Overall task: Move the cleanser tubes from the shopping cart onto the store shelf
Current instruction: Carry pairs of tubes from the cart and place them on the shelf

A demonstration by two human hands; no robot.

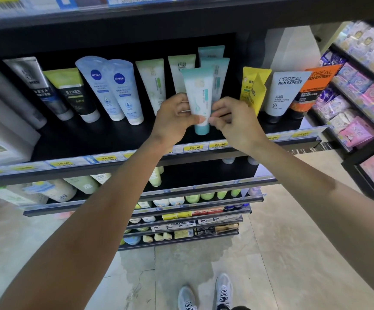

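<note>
Hands first — my left hand (177, 117) and right hand (233, 118) are both on the same teal-and-white cleanser tube (200, 97), one from each side. Left fingers are curled around its lower half with the thumb across the front, right hand pinches the bottom edge near the cap with thumb and fingertips, rest of the fingers bent in. So neither hand is loose, both have hold of that one tube.

Tube is upright, cap down, teal cap (202, 128) right at the black shelf (118, 139) surface — I can't tell if it's actually touching down or just above it. It sits in front of two more teal tubes (215, 61) lined up behind it. Pale green tubes (152, 83) just to its left, Nivea tubes (114, 88) further left, yellow tube (254, 88) and L'Oreal Men Expert tubes (286, 92) to the right.

Yellow price tags (194, 147) run along the shelf lip under my wrists. Grey sneakers (206, 294) on the tile floor way below.
</note>
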